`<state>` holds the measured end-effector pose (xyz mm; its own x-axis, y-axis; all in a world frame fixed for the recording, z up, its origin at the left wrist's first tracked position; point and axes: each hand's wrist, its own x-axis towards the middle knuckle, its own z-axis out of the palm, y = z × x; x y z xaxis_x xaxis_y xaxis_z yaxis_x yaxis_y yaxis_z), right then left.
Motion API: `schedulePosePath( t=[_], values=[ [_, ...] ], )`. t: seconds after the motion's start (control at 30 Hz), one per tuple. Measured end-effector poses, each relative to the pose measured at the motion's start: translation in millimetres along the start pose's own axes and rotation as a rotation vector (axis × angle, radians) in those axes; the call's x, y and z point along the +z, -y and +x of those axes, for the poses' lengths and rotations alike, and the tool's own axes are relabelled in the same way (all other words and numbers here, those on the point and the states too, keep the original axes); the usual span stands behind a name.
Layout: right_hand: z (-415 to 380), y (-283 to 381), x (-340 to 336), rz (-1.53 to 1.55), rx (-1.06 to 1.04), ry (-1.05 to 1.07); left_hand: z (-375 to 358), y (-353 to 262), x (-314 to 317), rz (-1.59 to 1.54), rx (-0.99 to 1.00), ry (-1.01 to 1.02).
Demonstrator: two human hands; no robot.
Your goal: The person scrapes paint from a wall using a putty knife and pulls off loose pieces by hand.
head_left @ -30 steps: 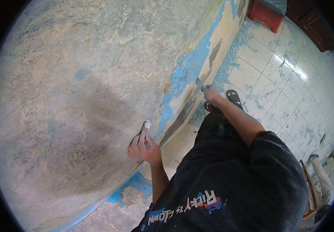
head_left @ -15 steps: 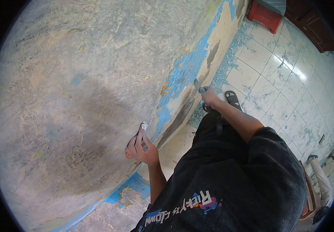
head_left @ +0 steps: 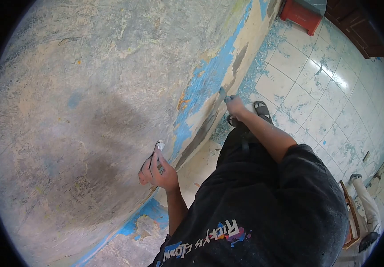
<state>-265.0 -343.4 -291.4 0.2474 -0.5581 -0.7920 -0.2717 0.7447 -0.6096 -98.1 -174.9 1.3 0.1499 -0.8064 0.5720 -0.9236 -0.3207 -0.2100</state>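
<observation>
In the head view, my right hand (head_left: 235, 106) is closed round the handle of a scraper (head_left: 222, 93). Its blade points up and left, right at the strip of peeling blue paint (head_left: 203, 86) low on the wall. My left hand (head_left: 160, 174) is raised close to the bare grey wall (head_left: 90, 58), fingers bent. Between its fingertips is a small whitish piece (head_left: 160, 145), too small to make out exactly.
White floor tiles (head_left: 276, 84) are strewn with blue paint flakes, thickest along the wall's foot. A red stool (head_left: 299, 20) stands at the far end beside dark wooden furniture (head_left: 356, 26). At right, a person's light trouser leg (head_left: 367, 200) shows near a wooden frame (head_left: 352, 218).
The view has shifted slightly, so the wall and both hands sit a little further left. Each hand keeps its hold, and the scraper stays near the blue paint.
</observation>
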Motion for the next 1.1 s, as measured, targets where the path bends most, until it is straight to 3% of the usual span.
schedulePosePath(
  t=[0.13, 0.23, 0.33, 0.43, 0.53, 0.73, 0.83, 1.03, 1.1],
  values=[
    [-8.1, -1.4, 2.4, 0.01, -0.057, -0.022, -4.0, 4.1, 0.2, 0.029, 0.006, 0.001],
    [-12.7, -3.3, 5.0, -0.121, -0.214, -0.134, -2.8, 4.7, 0.2, 0.023, 0.009, 0.005],
    [16.0, 0.5, 5.9, -0.187, -0.105, -0.13, -3.0, 0.5, -3.2, 0.016, -0.003, 0.016],
    [-3.5, 25.0, 3.3, -0.066, -0.019, -0.095, 0.2, 3.4, 1.0, 0.001, 0.014, 0.015],
    [-30.2, 29.1, 0.6, 0.035, -0.04, -0.058, -3.2, 6.7, -1.5, 0.018, 0.026, 0.012],
    [2.8, 16.2, -8.6, 0.042, 0.01, -0.003, -1.1, 5.5, 3.7, 0.055, 0.039, -0.017],
    [-17.1, 3.2, 5.9, 0.104, -0.119, -0.074, -1.2, 6.5, 0.5, 0.072, 0.078, -0.016],
    [5.7, 11.3, -6.2, 0.068, 0.063, -0.013, -2.0, 5.3, 3.5, 0.062, 0.069, -0.038],
    [-3.6, 5.3, 0.0, 0.034, -0.044, -0.029, -2.2, 5.3, 3.2, 0.08, 0.074, -0.034]
  ],
)
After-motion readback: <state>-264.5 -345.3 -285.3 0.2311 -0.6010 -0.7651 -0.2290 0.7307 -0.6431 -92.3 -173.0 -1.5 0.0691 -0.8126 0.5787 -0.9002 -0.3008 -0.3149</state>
